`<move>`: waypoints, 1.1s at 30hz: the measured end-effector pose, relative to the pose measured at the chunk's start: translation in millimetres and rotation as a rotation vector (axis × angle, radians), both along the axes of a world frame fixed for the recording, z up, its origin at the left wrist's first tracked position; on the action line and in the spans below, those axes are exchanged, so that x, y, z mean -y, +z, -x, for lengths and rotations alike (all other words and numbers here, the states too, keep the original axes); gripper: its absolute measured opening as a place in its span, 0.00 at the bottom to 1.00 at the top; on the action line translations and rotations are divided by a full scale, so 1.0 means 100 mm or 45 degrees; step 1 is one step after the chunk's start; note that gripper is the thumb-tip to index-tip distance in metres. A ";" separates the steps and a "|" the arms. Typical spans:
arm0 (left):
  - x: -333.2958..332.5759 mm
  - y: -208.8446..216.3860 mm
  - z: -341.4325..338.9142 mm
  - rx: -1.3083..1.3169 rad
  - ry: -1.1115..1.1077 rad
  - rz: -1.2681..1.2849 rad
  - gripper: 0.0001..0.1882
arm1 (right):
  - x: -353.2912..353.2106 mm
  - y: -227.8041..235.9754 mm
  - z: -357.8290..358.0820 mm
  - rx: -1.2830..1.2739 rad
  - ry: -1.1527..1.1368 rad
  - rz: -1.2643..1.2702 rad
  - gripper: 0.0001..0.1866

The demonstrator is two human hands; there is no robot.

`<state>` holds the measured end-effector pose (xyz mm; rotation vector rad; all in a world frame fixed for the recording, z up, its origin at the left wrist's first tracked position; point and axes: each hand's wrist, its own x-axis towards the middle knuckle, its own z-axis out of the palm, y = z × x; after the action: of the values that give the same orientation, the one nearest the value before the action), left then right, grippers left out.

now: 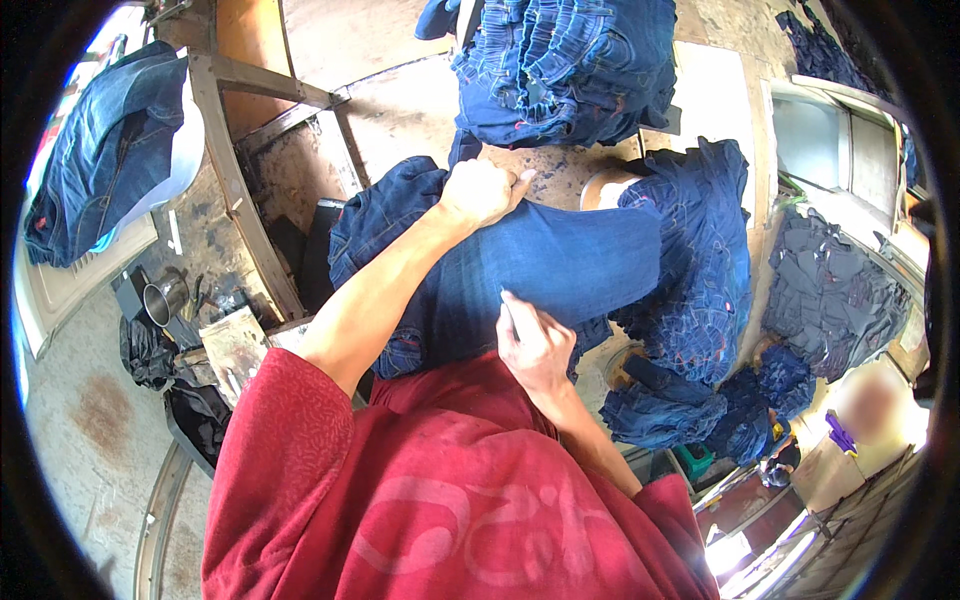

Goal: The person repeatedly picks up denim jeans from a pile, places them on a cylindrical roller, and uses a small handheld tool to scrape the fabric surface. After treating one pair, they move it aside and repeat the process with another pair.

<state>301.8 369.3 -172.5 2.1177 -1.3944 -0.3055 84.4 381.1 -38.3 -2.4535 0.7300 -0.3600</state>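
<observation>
A pair of blue jeans (590,262) lies stretched in front of me, one leg flat and pointing right, with a paler, worn-looking patch on it. My left hand (484,196) is closed at the leg's far edge, gripping the denim, its thumb pointing right. Near the leg's close edge my right hand (535,345) is closed around something slim and dark, mostly hidden by the fingers; its tip meets the denim. The rest of the jeans bunches up to the left, under my left forearm.
Beyond my hands stands a tall stack of jeans (565,70). More jeans (700,260) hang in a heap at the right, near dark garments (835,285) on the floor. At the left are a wooden frame (235,170), a metal mug (165,298) and draped jeans (110,150).
</observation>
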 end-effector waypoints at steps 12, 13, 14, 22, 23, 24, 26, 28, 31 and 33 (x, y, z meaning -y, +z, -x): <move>0.00 -0.05 0.00 0.073 -0.004 0.068 0.31 | -0.04 0.10 0.10 -0.124 0.028 0.011 0.08; 0.00 -0.04 0.00 0.079 -0.003 0.080 0.30 | -0.02 0.04 0.05 -0.013 0.001 -0.006 0.08; 0.00 -0.04 0.00 0.086 -0.001 0.100 0.30 | 0.01 0.00 0.02 -0.044 0.014 0.003 0.09; 0.01 0.03 -0.01 0.022 -0.033 -0.146 0.33 | 0.00 0.14 0.10 -0.180 0.080 0.070 0.06; 0.01 0.03 -0.01 0.021 -0.052 -0.200 0.33 | 0.00 0.13 0.10 -0.211 0.059 0.025 0.07; 0.01 0.03 -0.01 -0.008 -0.027 -0.155 0.33 | 0.01 0.11 0.09 -0.135 0.034 0.017 0.07; 0.01 0.01 0.00 -0.057 -0.002 -0.128 0.33 | 0.04 0.05 0.05 -0.096 0.032 0.025 0.08; 0.00 0.00 0.01 -0.062 -0.002 -0.104 0.32 | 0.04 0.04 0.06 -0.264 0.072 0.005 0.08; 0.00 -0.02 0.02 -0.001 -0.014 -0.055 0.32 | 0.05 0.07 0.09 -0.138 0.093 0.077 0.05; 0.01 -0.04 0.01 0.035 -0.012 -0.033 0.32 | 0.05 0.08 0.09 -0.180 0.057 0.009 0.03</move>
<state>300.8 368.8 -176.8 2.1446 -1.4232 -0.3011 75.3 376.0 -30.5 -2.5171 0.7319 -0.1739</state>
